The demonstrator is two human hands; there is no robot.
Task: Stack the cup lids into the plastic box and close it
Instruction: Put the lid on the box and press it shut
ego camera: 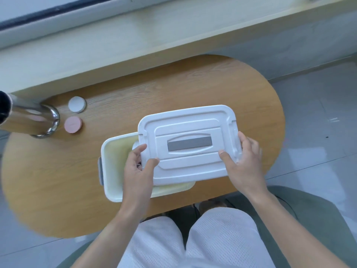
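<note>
A white plastic box [112, 171] stands open on the wooden table, with a grey latch on its left end. Above its right part I hold the white box cover [185, 140], which has a grey handle strip on top. My left hand [138, 167] grips the cover's left end, thumb on top. At the cover's right end my right hand [244, 161] grips the edge the same way. A white cup lid [76, 104] and a pink cup lid [73, 124] lie on the table at the back left. The box's inside is mostly hidden.
A chrome table post [31, 117] rises at the far left beside the two lids. A pale window sill [135, 35] runs behind the table. My knees in white shorts [222, 238] sit under the table's near edge.
</note>
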